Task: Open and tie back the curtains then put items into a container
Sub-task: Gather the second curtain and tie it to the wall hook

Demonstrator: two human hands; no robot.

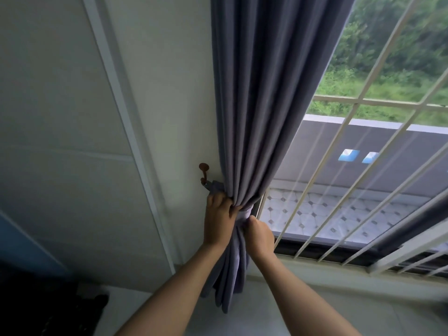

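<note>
Now I'm tying back the curtain (pixel 257 117): left hand (pixel 219 221) and right hand (pixel 259 235), fingers pinching the tieback (pixel 243 213) at lower centre; next, secure it to the hook (pixel 204 173).

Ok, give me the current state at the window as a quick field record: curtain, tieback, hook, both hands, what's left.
curtain: grey curtain, drawn to the left side of the window and gathered into a bundle
tieback: grey band wrapped around the bundle, its end reaching to the hook
hook: brown wall hook, just left of the curtain
left hand: left hand gripping the bundle at the band
right hand: right hand closed on the fabric just below the band
window: white grille, view outside uncovered
remaining: container and items not in view
</note>
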